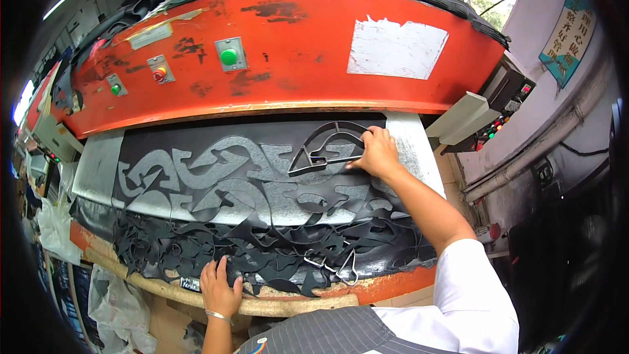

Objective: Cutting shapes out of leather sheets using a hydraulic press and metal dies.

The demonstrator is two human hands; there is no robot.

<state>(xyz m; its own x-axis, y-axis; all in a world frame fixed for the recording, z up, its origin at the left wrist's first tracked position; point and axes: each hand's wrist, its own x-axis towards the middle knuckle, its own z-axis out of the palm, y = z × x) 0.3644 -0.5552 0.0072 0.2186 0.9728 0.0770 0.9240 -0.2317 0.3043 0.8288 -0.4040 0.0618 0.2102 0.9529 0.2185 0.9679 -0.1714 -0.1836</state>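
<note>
The left hand [219,288] is lying flat and spread on the near edge of the cutting bed, fingers pressing down the tangle of black offcuts [262,255] and gripping nothing. These strips are looking thin, limp and light, likely to snag one another if pulled. A small metal cutting die [334,265] is sitting among them. Further right, the black sheet [262,151] is lying under the orange press head [295,46], already full of cut-out shapes. The right hand [375,154] is pinching the rim of the large metal cutting die [327,147] resting on that sheet; it is looking rigid, fairly heavy and sharp-edged below, so best gripped by its upper bars
</note>
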